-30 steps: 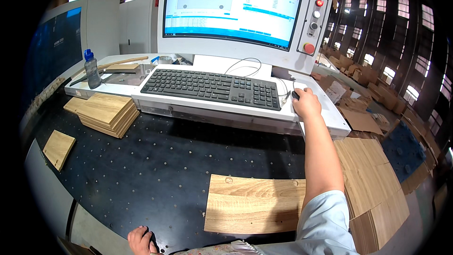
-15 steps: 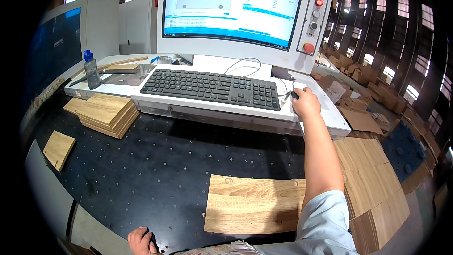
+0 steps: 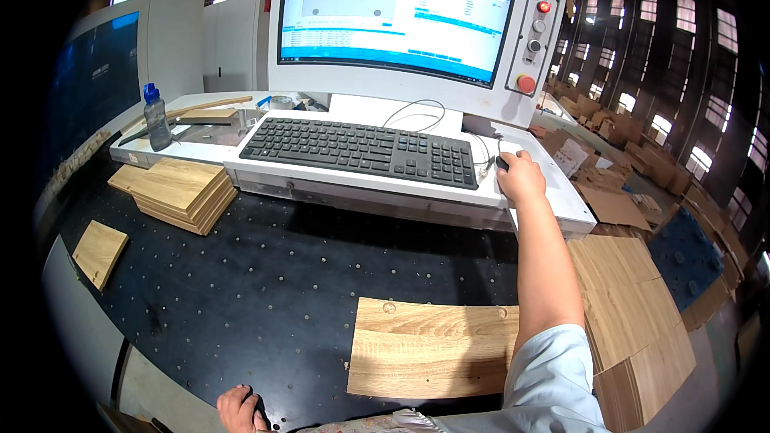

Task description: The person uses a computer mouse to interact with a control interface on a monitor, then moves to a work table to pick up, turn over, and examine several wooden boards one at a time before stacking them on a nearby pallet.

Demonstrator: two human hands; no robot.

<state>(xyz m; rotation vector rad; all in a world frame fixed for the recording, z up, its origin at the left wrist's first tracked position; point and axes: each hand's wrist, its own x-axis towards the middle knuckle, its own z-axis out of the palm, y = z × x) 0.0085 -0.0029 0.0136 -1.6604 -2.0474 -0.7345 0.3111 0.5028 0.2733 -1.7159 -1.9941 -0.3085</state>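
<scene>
Mouse (image 3: 502, 163) held under curled right hand (image 3: 524, 177), just right of keyboard (image 3: 361, 149). Left hand (image 3: 239, 409) seen well before keyboard; grip cannot be told. Board (image 3: 429, 350) laid before keyboard.

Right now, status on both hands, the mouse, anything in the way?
Right hand on black mouse. Left hand by near edge of black table. Right arm blocks view of wooden panel's right side.

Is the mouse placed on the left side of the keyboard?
No, the mouse lies past the right end of the keyboard, on the white shelf.
</scene>
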